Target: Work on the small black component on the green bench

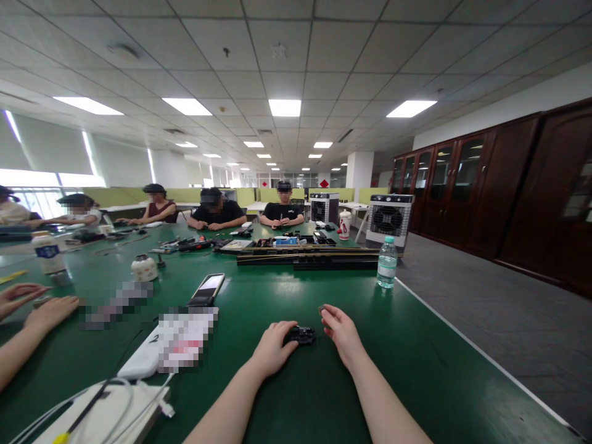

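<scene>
On the green table in front of me lies a small black device (303, 335), with dark parts showing on its top. My left hand (276, 348) grips its left end between thumb and fingers. To the right of the device, and apart from it, my right hand (340, 333) is raised a little above the tabletop. Its thumb and index finger pinch a tiny piece (322, 308), too small to name. The other fingers of that hand are curled loosely.
A water bottle (386, 263) stands ahead on the right. Long black bars (309, 259) lie across the table beyond my hands. To the left are a phone (206, 290), a white power bank (143, 354) and a white box (134, 419) with cables. Another person's hands (50, 311) rest at far left.
</scene>
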`<state>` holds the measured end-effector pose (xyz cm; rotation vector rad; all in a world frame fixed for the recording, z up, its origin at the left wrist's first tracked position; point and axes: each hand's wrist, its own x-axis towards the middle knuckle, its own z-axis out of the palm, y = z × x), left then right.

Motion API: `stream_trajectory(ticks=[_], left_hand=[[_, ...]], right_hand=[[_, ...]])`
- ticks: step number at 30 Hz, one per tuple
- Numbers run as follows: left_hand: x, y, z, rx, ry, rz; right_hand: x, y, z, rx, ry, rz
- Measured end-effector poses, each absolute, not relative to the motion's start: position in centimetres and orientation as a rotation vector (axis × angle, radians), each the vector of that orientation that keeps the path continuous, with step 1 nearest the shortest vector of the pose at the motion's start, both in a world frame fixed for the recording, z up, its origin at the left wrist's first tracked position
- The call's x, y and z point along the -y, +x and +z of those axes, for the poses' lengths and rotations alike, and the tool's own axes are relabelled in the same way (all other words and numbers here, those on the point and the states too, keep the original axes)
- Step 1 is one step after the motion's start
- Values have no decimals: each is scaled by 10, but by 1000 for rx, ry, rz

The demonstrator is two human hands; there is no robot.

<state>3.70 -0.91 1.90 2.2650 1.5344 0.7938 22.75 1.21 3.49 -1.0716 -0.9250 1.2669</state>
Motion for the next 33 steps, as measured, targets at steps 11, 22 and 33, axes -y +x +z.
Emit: stream_trajectory(ticks=[11, 22, 33], left_hand=[[8, 36, 17, -1547, 2258, 784], [6, 35, 14, -1549, 2270, 800], [5, 36, 14, -1546, 2277, 788]], right_hand=[[-7, 221, 31, 1621, -1076, 856], [-3, 220, 32, 1879, -1151, 665], [-5, 220, 23, 2049, -1303, 604]])
